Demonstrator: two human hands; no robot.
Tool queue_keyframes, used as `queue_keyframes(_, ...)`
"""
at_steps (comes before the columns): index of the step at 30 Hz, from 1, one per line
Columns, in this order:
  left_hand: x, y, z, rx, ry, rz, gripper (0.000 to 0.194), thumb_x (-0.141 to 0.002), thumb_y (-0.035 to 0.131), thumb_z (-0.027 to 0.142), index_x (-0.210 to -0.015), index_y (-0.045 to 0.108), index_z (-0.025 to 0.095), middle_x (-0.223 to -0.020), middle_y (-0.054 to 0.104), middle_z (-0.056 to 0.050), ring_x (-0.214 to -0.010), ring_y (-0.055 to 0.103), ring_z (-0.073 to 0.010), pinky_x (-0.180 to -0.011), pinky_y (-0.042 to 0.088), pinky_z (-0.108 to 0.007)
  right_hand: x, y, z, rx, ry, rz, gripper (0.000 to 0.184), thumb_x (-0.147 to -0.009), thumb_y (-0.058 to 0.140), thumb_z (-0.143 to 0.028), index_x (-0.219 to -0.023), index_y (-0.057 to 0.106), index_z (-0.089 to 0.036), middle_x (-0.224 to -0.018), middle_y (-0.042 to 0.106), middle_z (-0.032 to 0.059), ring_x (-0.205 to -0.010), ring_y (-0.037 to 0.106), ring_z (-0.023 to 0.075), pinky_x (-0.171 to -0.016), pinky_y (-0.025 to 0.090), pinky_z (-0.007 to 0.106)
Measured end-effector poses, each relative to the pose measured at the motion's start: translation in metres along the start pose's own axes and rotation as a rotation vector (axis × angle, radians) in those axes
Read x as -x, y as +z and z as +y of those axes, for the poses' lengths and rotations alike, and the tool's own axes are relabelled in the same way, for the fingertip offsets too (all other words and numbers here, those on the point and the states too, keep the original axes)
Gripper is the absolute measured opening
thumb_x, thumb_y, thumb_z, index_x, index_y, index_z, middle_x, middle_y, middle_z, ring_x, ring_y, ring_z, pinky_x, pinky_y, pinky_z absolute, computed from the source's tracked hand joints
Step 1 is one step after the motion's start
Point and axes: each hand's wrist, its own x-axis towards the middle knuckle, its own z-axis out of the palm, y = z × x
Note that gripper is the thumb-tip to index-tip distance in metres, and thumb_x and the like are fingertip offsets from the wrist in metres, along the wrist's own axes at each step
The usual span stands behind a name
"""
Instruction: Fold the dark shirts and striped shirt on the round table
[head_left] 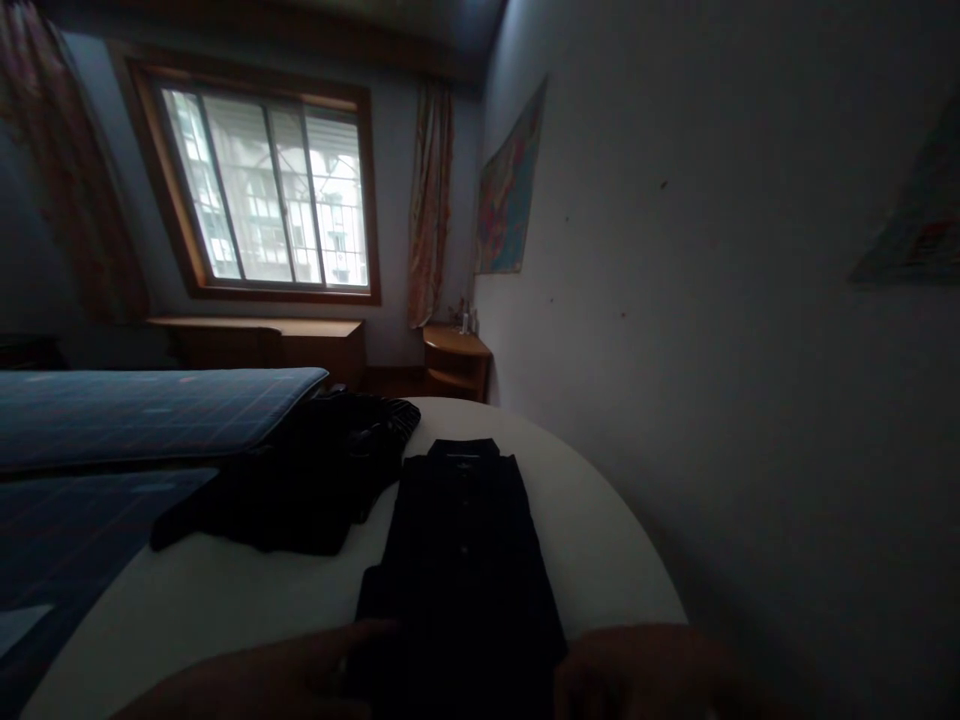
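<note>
A dark button-up shirt [465,560] lies folded into a long narrow shape on a round white table [600,540]. Its collar points away from me, and a few small buttons run down its middle. At the lower left, my left hand [292,670] rests by the shirt's near left edge, one finger stretched over the cloth and apart from the digit below it. My right hand [630,670] is at the near right edge, its fingers curled against the fabric. Both hands are dark and partly cut off by the bottom of the view.
A heap of black clothing [322,480] lies left of the shirt, against a blue plaid mattress [150,410]. White wall [712,300] rises close on the right. Farther back stand a wooden desk [322,340] below a window [270,190] and a corner shelf [457,345].
</note>
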Motion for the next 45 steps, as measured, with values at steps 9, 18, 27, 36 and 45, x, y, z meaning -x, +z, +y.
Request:
queue_keyframes(9, -0.099, -0.073, 0.018, -0.331, 0.235, 0.518, 0.043, -0.097, 0.039, 0.039, -0.127, 0.059, 0.015, -0.103, 0.073, -0.010, -0.077, 0.070, -0.0195, -0.064, 0.053, -0.027, -0.054, -0.056, 0.000, 0.018, -0.128, 0.758, 0.022, -0.089, 0.057, -0.035, -0.096, 0.067, -0.016, -0.073, 0.063, 0.0005, -0.057, 0.053, 0.0097, -0.053, 0.039, 0.020)
queue_keyframes(18, -0.158, -0.118, 0.082, -1.087, 0.225, 0.572, 0.036, -0.089, 0.046, 0.007, -0.117, 0.066, 0.018, -0.111, 0.070, -0.015, -0.113, 0.063, -0.0295, -0.089, 0.051, -0.040, -0.107, -0.101, 0.010, 0.272, -0.041, 1.187, 0.018, -0.087, 0.055, -0.027, -0.094, 0.069, -0.017, -0.085, 0.072, 0.0062, -0.079, 0.066, 0.0187, -0.071, 0.044, 0.028)
queue_keyframes(27, -0.195, -0.139, 0.072, -1.198, 0.249, 0.389, 0.022, -0.086, 0.054, 0.014, -0.094, 0.073, 0.020, -0.097, 0.073, -0.011, -0.099, 0.068, -0.0268, -0.085, 0.051, -0.033, -0.098, -0.093, 0.029, 0.209, -0.122, 1.098, 0.032, -0.094, 0.047, -0.041, -0.094, 0.069, -0.018, -0.091, 0.073, 0.0074, -0.084, 0.067, 0.0207, -0.077, 0.045, 0.031)
queue_keyframes(36, -0.206, -0.142, 0.068, -1.165, 0.290, 0.475, 0.020, -0.093, 0.049, 0.023, -0.106, 0.065, 0.021, -0.101, 0.070, -0.009, -0.095, 0.067, -0.0240, -0.083, 0.050, -0.031, -0.098, -0.093, 0.029, 0.298, -0.119, 1.058, 0.031, -0.095, 0.048, -0.039, -0.098, 0.070, -0.018, -0.095, 0.072, 0.0079, -0.087, 0.065, 0.0206, -0.079, 0.045, 0.031)
queue_keyframes(45, -0.213, -0.127, 0.066, -1.106, 0.291, 0.513, 0.017, -0.091, 0.053, 0.018, -0.105, 0.062, 0.021, -0.109, 0.071, -0.007, -0.101, 0.066, -0.0232, -0.088, 0.049, -0.031, -0.098, -0.089, 0.030, 0.306, -0.168, 1.053, 0.023, -0.092, 0.054, -0.032, -0.096, 0.070, -0.017, -0.097, 0.072, 0.0083, -0.092, 0.064, 0.0211, -0.085, 0.045, 0.033)
